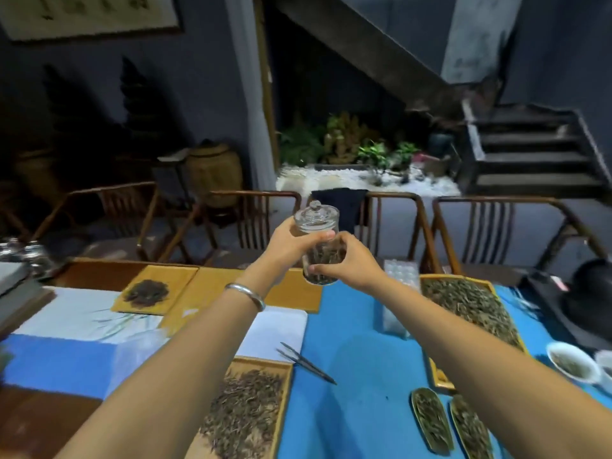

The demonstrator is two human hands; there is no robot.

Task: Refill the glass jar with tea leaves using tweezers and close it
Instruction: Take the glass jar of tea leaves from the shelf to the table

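A clear glass jar (320, 246), partly filled with dark tea leaves, is held up above the far side of the table. Its glass lid (316, 214) with a round knob sits on top. My left hand (291, 241) grips the jar's upper part from the left. My right hand (347, 260) holds the lower part from the right, thumb underneath. The dark tweezers (306, 362) lie on the blue cloth beside a bamboo tray of tea leaves (245, 412) near me.
A large tray of tea leaves (470, 306) lies at the right, a small tray with a dark pile (145, 293) at the left. Two leaf-shaped scoops (430, 422), a white cup (573, 362) and a black kettle (592, 293) stand at the right. Wooden chairs (490, 226) line the far edge.
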